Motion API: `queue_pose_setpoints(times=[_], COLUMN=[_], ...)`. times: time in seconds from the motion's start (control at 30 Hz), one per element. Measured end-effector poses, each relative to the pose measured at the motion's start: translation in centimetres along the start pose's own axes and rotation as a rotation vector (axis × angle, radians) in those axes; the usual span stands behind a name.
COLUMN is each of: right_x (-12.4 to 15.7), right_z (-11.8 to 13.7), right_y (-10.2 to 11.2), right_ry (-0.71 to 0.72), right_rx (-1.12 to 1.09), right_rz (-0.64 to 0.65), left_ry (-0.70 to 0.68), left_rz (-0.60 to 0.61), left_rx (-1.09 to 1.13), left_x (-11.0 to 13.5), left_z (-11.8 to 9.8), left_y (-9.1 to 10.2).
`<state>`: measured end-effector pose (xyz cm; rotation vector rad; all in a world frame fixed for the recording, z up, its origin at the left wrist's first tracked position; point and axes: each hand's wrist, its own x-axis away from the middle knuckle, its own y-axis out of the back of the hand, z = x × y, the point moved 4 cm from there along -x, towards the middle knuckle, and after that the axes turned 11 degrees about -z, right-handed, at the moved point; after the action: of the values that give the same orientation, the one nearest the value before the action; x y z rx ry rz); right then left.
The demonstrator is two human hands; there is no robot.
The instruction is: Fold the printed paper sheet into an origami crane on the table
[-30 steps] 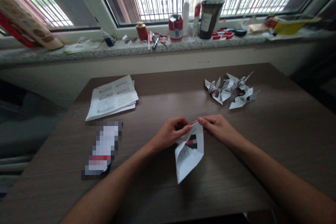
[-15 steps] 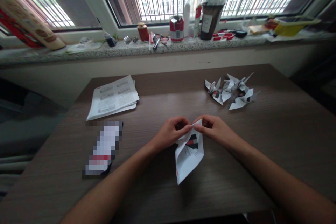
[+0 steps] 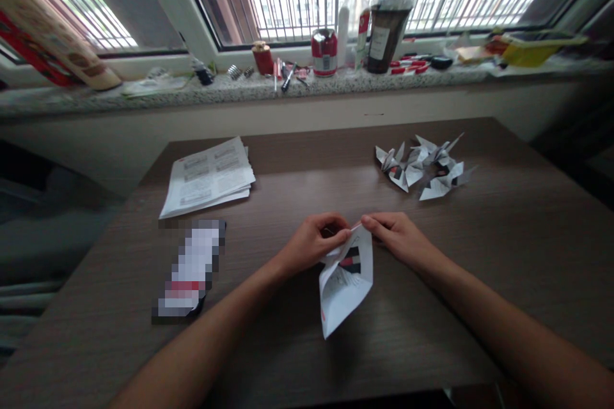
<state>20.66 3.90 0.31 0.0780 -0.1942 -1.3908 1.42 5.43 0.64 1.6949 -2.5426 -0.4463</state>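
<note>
Daylight came through barred windows behind a stone window sill (image 3: pixel 144 99) cluttered with small items, among them a red can (image 3: pixel 324 51) and a dark cup (image 3: pixel 384 32) near the middle. Below it stretched a brown wood-grain tabletop (image 3: pixel 503 236). At its left lay a stack of printed sheets (image 3: pixel 207 176), flat and slightly fanned, and just in front of that a dark oblong object (image 3: pixel 189 268) whose surface was blurred out.

Nearer the middle, the person's left hand (image 3: pixel 311 246) had its fingers (image 3: pixel 338 239) closed in a pinch on the upper left edge of a partly folded sheet (image 3: pixel 345 281). That sheet, white with print and a dark and red patch, stood in front of the person at the centre of the tabletop, its pointed lower end touching the wood and its top held up between both hands. The right hand (image 3: pixel 398 239) met it from the other side, fingers (image 3: pixel 371 223) closed on the upper right corner, close to the left hand's fingertips.

Farther back and to the right, well apart from the hands, sat a cluster of folded paper figures (image 3: pixel 425 169) with pointed wings.
</note>
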Motion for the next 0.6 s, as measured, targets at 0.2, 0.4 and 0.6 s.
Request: queue_pose_setpoints(times=[0.2, 0.4, 0.6], right_x=[0.02, 0.00, 0.00], right_z=[-0.09, 0.12, 0.18], right_y=[-0.12, 0.31, 0.24], right_ry=[0.011, 0.133, 0.104], right_rx=[-0.001, 0.256, 0.225], right_rz=[-0.017, -0.104, -0.059], left_ry=[-0.004, -0.003, -0.020], left_rz=[-0.004, 0.012, -0.002], left_rx=[0.002, -0.003, -0.048], left_x=[-0.03, -0.09, -0.12], left_z=[-0.05, 0.10, 0.12], left_y=[0.04, -0.03, 0.16])
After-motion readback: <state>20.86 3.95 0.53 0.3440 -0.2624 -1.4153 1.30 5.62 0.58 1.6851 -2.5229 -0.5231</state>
